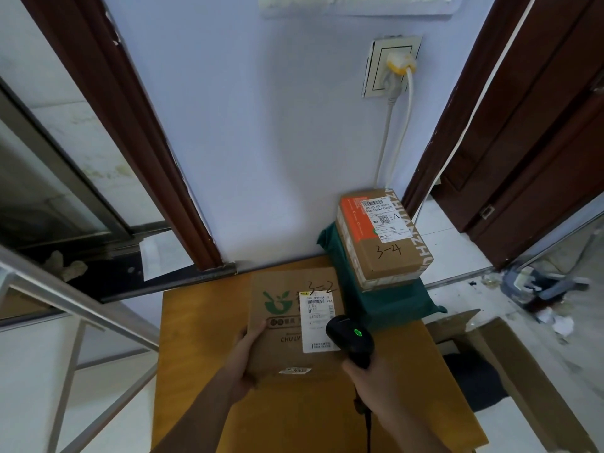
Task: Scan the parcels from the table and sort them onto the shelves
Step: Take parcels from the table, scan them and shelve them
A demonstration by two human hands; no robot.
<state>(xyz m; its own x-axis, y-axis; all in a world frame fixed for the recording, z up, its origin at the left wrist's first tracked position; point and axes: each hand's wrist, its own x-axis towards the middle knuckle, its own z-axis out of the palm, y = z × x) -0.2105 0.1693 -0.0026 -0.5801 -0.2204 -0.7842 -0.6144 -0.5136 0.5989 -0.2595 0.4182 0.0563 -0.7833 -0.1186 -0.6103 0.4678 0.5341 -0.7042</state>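
The left hand (pixel 249 358) grips the near left corner of a flat cardboard parcel (pixel 287 325), thumb on its top face and fingers curled under its edge; the parcel lies on the wooden table (pixel 196 354), directly between the two hands, marked "3-2" by hand, with a green logo and a white shipping label (pixel 318 322); the right hand (pixel 371 377) is wrapped round the handle of a black barcode scanner (pixel 349 338), whose head hovers over the lower right part of that label, a green light glowing on its top; a dark cable (pixel 367 423) hangs from the handle down past the right wrist; beyond the right hand, farther from the person, a smaller brown box (pixel 385 240) marked "3-4", with an orange panel and its own label, sits on top of a dark green mailer bag (pixel 376 302) at the far right corner of the table, against the pale wall (pixel 261 125); to the right of the right hand, below table level, an open cardboard carton (pixel 510 361) stands on the floor; a white cord (pixel 397 132) runs down the wall from a socket (pixel 390 65) above the stacked box.
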